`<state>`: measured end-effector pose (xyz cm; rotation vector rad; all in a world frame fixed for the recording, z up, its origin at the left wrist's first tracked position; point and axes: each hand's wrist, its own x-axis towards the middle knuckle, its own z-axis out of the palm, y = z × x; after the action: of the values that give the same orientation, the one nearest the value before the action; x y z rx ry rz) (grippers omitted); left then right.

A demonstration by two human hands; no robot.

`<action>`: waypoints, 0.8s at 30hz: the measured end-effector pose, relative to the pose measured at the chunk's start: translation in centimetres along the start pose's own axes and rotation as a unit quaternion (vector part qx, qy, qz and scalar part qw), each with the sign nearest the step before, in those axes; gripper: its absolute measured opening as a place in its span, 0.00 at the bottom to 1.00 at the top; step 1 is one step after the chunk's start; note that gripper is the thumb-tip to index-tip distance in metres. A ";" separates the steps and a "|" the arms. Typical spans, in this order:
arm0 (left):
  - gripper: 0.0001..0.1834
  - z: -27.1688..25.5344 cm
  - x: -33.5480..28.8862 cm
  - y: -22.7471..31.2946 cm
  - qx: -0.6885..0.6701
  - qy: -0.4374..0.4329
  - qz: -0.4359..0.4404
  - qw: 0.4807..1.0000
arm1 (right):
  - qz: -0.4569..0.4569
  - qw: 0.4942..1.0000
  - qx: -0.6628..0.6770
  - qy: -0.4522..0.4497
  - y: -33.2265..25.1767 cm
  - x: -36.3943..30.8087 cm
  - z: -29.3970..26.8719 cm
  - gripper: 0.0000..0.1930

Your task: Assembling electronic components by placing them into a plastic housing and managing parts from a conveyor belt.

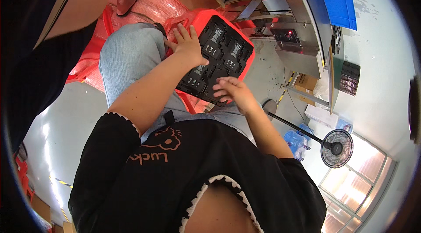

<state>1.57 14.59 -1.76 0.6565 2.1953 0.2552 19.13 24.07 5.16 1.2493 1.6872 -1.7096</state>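
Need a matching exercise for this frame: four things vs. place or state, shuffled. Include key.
Column 1
1. Left hand
2. Right hand
3. Black tray
4. Standing fan

Column 2
A. Lying on a red plastic surface
B. Toward the picture's right, beside the windows
C. Fingers bent, at the tray's lower right part
D. Fingers spread, at the tray's left edge

Pairs: 1-D, 2-C, 3-A, 4-B
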 end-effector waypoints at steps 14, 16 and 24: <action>0.54 2.3 0.2 -0.2 0.075 0.062 0.006 0.995 | -0.461 0.846 -0.066 0.259 -23.8 -2.6 -7.9 0.15; 0.53 2.7 0.7 0.6 0.071 0.079 0.035 0.994 | -0.500 0.807 -0.088 0.301 -26.5 -3.4 -9.1 0.13; 0.56 0.7 0.1 1.6 0.013 0.129 0.088 0.988 | -0.470 0.635 -0.440 0.427 -37.0 5.8 -17.2 0.21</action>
<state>2.66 15.99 -1.70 0.8741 2.3909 0.4239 -8.83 48.07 23.48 0.6183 3.5187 -0.1182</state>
